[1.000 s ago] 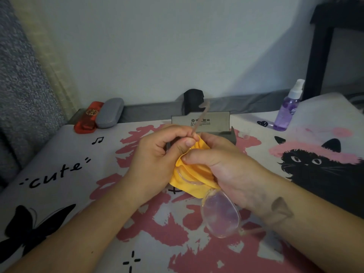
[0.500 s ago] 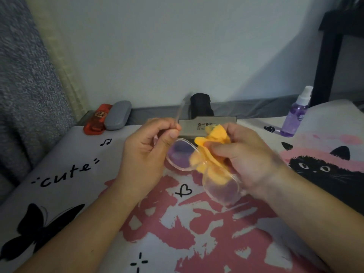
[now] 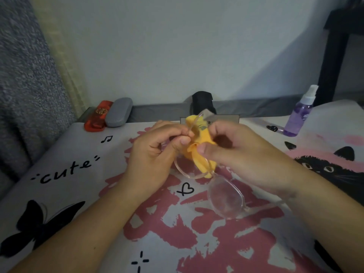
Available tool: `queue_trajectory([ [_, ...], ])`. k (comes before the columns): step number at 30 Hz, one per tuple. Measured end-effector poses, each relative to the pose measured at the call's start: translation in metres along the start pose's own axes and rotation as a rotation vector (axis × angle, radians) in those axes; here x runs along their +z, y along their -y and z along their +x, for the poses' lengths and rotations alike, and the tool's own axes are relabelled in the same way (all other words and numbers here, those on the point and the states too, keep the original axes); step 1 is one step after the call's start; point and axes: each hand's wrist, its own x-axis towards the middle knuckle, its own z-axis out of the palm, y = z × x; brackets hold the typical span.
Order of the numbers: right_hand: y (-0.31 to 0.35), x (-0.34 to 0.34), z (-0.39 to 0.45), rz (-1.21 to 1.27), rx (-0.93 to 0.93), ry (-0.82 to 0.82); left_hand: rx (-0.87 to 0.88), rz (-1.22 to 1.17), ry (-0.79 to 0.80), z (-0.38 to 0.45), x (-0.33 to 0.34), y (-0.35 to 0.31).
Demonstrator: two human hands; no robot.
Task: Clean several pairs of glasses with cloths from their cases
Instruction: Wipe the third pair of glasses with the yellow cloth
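Note:
Clear-framed glasses [image 3: 225,198] hang tilted above the printed table cover, between my two hands. My left hand [image 3: 155,154] pinches the frame at the left lens hinge, and that temple arm points up and away. My right hand [image 3: 238,152] presses a yellow cloth [image 3: 199,152] onto the left lens with thumb and fingers. The right lens hangs free, lower and to the right, with its temple arm running under my right wrist. An open grey case [image 3: 222,117] stands just behind my hands, mostly hidden.
A red case [image 3: 97,119] and a grey case [image 3: 118,112] lie at the back left. A black case [image 3: 202,100] stands at the back wall. A purple spray bottle [image 3: 300,113] stands at the back right. The table cover [image 3: 74,174] carries cat and butterfly prints.
My hands and the glasses have shifted a little; the cloth now covers the left lens instead of the bridge, and the right lens has swung lower to the right.

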Motion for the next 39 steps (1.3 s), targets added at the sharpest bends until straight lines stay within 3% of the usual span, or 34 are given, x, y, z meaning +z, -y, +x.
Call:
queue_trajectory([
  [2,-0.001,-0.001,-0.004,0.202,-0.002,0.133,-0.007,0.011,-0.015,0.000,-0.002,0.002],
  [5,-0.006,-0.006,0.001,0.539,0.031,0.110,-0.014,0.017,-0.023,0.000,-0.003,0.001],
  [11,-0.011,0.010,0.004,0.346,0.044,0.033,0.102,0.069,0.068,-0.003,0.007,-0.011],
  [16,-0.008,0.012,0.000,0.323,0.032,0.178,0.168,0.131,0.104,-0.002,0.004,-0.012],
  [20,-0.007,0.011,-0.003,0.440,0.101,0.322,0.229,0.173,0.116,-0.002,0.004,-0.010],
  [24,-0.007,0.016,-0.003,0.487,0.166,0.345,0.239,0.194,0.143,-0.003,0.005,-0.006],
  [30,-0.003,0.026,-0.006,0.289,0.094,0.078,0.127,0.084,0.153,-0.001,0.004,-0.009],
  [32,-0.004,0.026,-0.005,0.267,0.083,0.069,0.096,0.044,0.139,-0.001,0.002,-0.010],
  [39,-0.010,0.015,-0.004,0.399,0.066,0.422,0.111,0.053,0.249,-0.001,0.001,-0.005],
])
